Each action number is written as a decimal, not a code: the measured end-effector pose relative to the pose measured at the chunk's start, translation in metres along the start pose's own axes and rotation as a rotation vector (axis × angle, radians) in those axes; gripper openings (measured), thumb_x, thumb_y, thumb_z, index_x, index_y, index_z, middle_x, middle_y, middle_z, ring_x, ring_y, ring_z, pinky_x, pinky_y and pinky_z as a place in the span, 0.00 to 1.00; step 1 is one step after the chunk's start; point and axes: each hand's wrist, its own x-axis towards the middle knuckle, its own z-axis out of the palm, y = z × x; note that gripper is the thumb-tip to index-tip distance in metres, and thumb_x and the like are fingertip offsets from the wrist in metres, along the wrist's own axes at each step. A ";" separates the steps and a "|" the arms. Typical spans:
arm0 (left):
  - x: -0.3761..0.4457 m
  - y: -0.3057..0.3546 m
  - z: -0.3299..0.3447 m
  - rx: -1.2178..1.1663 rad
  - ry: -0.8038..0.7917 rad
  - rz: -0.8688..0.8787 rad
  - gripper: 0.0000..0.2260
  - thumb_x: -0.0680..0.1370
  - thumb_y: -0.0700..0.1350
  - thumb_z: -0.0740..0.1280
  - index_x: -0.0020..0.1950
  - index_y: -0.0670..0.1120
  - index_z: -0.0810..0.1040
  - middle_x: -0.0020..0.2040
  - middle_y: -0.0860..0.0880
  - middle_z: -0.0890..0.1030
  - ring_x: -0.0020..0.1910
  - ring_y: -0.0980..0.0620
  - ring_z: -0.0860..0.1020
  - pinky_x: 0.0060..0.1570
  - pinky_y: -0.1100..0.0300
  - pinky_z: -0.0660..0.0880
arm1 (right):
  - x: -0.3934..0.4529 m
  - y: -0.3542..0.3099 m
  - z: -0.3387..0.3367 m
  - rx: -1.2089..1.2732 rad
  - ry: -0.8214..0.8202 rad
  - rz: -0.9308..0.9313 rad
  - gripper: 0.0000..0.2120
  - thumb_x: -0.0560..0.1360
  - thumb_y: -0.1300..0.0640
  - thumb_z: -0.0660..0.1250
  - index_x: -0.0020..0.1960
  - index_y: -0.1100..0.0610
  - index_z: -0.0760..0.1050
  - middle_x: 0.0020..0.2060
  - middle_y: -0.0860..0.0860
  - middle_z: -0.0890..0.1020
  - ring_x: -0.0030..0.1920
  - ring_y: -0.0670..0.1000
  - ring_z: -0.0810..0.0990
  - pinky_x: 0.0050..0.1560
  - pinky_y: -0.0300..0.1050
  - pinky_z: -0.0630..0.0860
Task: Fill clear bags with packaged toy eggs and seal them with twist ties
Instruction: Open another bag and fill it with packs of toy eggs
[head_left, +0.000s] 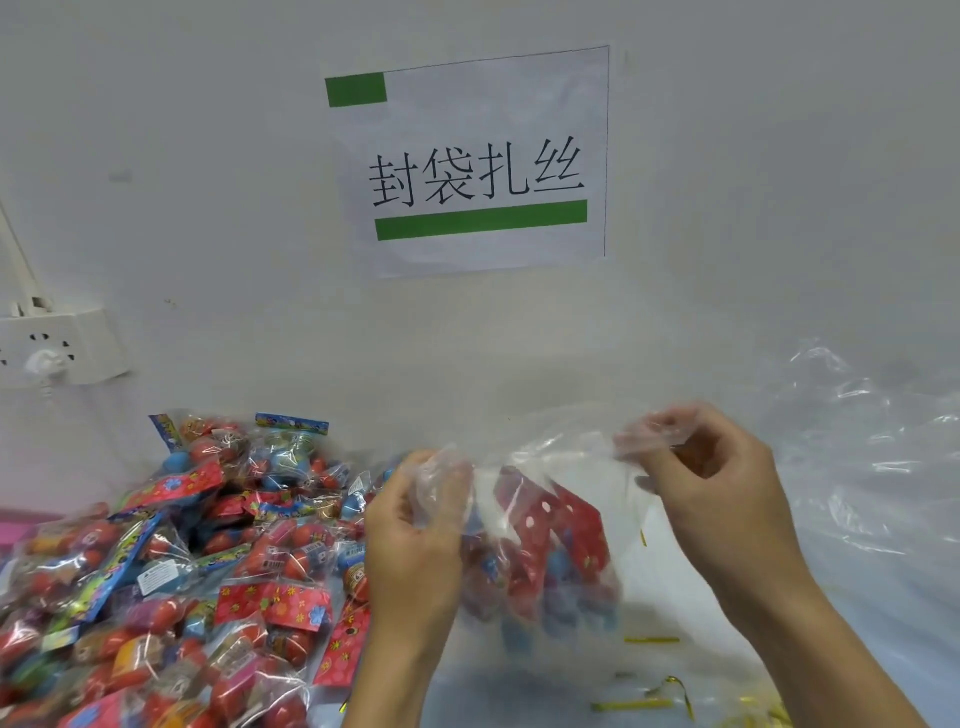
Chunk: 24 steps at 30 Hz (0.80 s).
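Clear, thin plastic forms the bag (545, 519) held up between the two hands, just above the pale table (675, 597) and in front of the white wall (208, 156). Inside it sit several packaged toy eggs (540, 561), red and blue shapes under red card headers with white dots (blurred through the film, so their number is hard to tell). The left hand (415, 525) pinches the bag's left upper edge, its fingers curled round a gathered fold of plastic. The right hand (706, 483) pinches the right upper edge in the same way, fingers bent and closed on the film, so the bag's mouth stretches between the two hands.

To the left lies a big heap of loose packaged toy eggs (166, 571), mostly red with blue and flowered headers, reaching to the left hand's wrist. Below the bag, gold twist ties (631, 705) lie scattered on the table near the right forearm. On the right, a crumpled pile of clear plastic bags (872, 457) rests against the wall. A white paper sign with black characters and green bars (478, 166) is fixed to the wall above, and a white power strip with a plug in it (57, 345) hangs at the left edge.
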 end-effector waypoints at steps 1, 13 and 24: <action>-0.001 0.003 0.000 -0.016 -0.007 -0.021 0.05 0.75 0.50 0.70 0.41 0.58 0.84 0.40 0.59 0.84 0.37 0.63 0.81 0.37 0.71 0.75 | -0.001 0.001 0.000 -0.021 0.009 0.016 0.05 0.75 0.56 0.73 0.43 0.55 0.78 0.41 0.51 0.85 0.44 0.51 0.85 0.48 0.53 0.81; 0.000 0.035 0.008 0.134 -0.231 0.045 0.12 0.78 0.63 0.64 0.48 0.56 0.78 0.54 0.59 0.84 0.57 0.63 0.80 0.56 0.67 0.76 | -0.011 -0.019 0.012 0.080 -0.202 -0.043 0.12 0.74 0.52 0.71 0.44 0.61 0.75 0.37 0.54 0.85 0.36 0.49 0.85 0.35 0.32 0.75; -0.003 0.035 0.016 -0.041 -0.424 0.003 0.20 0.64 0.50 0.82 0.51 0.48 0.80 0.46 0.52 0.85 0.48 0.56 0.83 0.45 0.65 0.78 | -0.019 -0.030 0.026 0.162 -0.195 0.039 0.13 0.72 0.55 0.74 0.39 0.62 0.75 0.33 0.62 0.81 0.32 0.52 0.77 0.36 0.49 0.77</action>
